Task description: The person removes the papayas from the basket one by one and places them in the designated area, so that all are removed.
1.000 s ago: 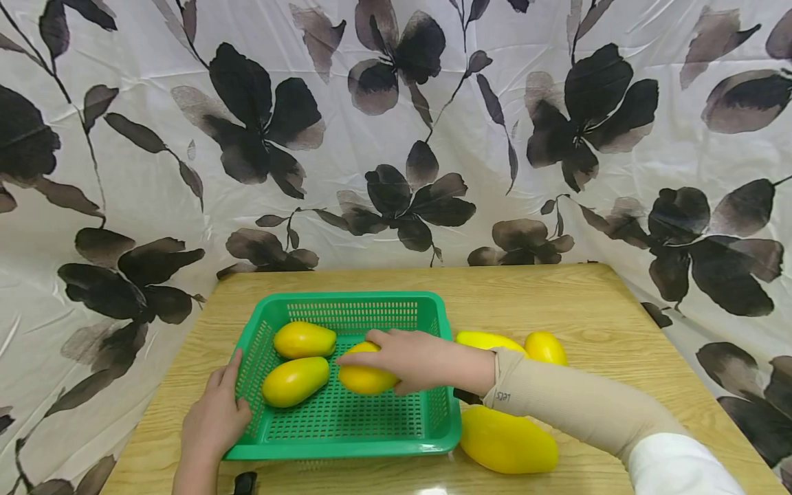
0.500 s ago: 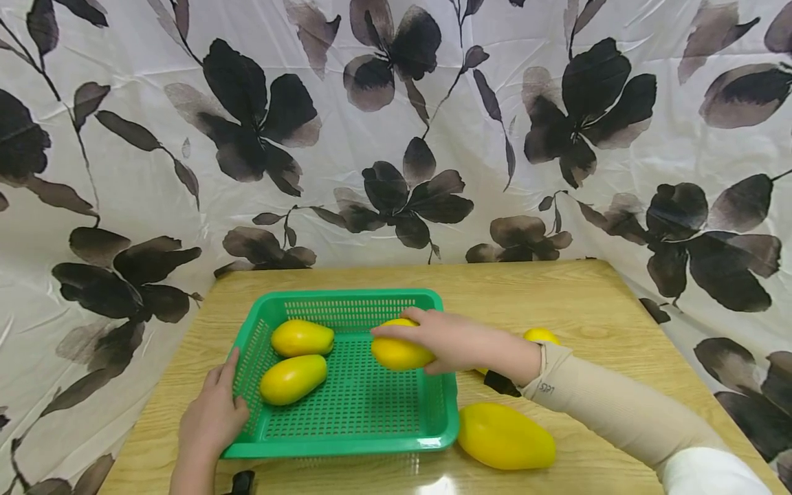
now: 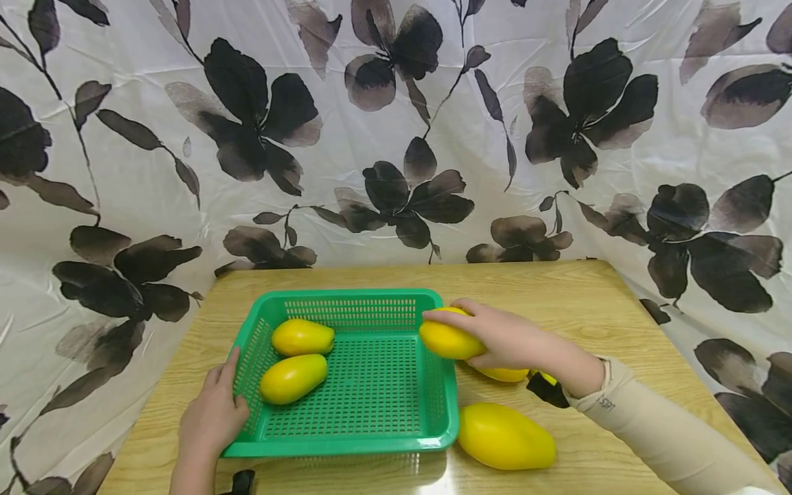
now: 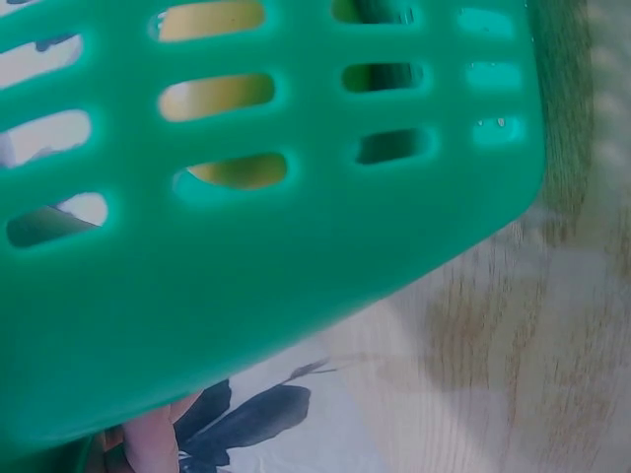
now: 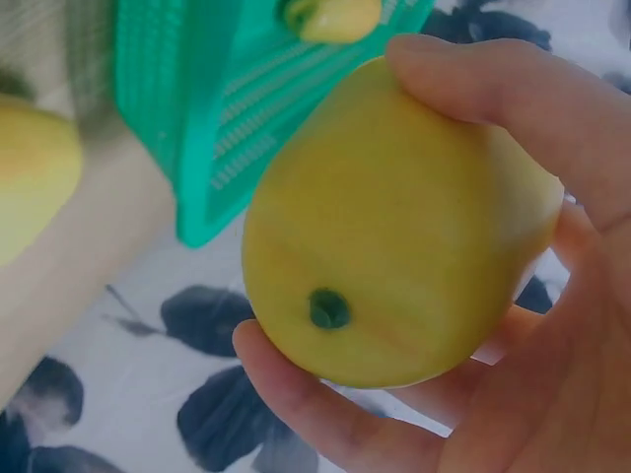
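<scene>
**Right hand (image 3: 507, 337) grips yellow fruit (image 3: 448, 340) at green basket's (image 3: 340, 449) right rim**

Hand and held fruit partly hide another fruit (image 3: 504, 375) behind them. The left hand (image 3: 213, 416) lies at the basket's left rim, fingers partly obscured; whether it grips cannot be told. The right arm, in a beige sleeve (image 3: 656, 419), reaches in, thumb and fingers curved round the fruit. Floral fabric (image 3: 396, 103) hangs behind the wooden table (image 3: 526, 282).

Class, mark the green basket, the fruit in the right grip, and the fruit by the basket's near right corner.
Green basket (image 3: 340, 449), head view: near rim.
Held fruit (image 5: 394, 225), right wrist view: middle of its yellow skin.
Corner fruit (image 3: 507, 436), head view: middle of its upper side.
</scene>
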`<act>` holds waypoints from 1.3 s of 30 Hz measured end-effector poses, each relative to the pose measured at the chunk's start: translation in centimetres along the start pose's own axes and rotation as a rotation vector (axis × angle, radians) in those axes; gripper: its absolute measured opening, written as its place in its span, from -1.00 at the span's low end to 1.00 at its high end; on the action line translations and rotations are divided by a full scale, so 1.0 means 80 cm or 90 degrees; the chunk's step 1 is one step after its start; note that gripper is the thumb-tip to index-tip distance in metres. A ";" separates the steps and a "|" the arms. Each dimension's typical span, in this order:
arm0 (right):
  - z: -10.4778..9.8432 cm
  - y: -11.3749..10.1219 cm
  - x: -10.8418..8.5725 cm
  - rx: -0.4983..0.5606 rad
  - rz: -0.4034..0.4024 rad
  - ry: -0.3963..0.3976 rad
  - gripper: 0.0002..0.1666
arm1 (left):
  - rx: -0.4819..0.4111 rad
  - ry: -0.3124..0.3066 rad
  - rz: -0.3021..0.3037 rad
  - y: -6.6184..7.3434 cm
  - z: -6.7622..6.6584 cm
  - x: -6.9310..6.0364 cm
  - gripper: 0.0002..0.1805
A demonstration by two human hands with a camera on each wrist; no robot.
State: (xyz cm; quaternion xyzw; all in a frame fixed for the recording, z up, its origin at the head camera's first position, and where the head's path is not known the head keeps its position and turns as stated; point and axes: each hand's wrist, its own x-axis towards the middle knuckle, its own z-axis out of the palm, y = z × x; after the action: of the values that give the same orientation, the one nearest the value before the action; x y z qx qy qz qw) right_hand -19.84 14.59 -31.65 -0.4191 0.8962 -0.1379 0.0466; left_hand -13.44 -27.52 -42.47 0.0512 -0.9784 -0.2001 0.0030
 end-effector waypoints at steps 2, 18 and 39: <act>-0.002 0.004 -0.007 -0.003 0.010 0.002 -0.03 | 0.002 0.001 0.000 0.000 0.000 0.000 -0.12; 0.007 0.023 -0.060 0.032 0.084 0.025 0.04 | -0.007 0.003 0.002 0.002 -0.001 0.000 -0.12; 0.040 0.046 -0.124 0.079 0.178 0.058 0.03 | -0.011 0.005 0.004 0.003 -0.002 -0.001 -0.13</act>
State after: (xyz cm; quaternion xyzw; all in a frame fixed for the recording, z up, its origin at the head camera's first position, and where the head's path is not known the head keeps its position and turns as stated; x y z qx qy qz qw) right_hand -15.53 23.76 -36.06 -0.2799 0.9368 -0.2037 0.0507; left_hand -13.39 -27.36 -42.26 0.0491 -0.9767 -0.2086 0.0079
